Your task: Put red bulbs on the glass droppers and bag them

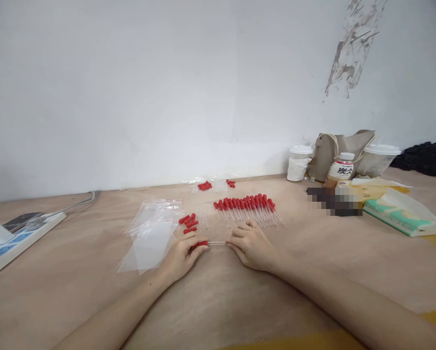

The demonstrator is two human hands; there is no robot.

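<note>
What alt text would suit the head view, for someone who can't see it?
A person's left hand holds a red bulb and the right hand a thin clear tube, lined up end to end over a brown tabletop. Beyond lies a row of red-topped droppers, with loose red bulbs and clear plastic bags left of it.

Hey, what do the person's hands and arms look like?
The left hand and right hand wear no visible gloves or rings. The left forearm and right forearm show no sleeves, bracelets or watch; a small spot marks the left one.
</note>
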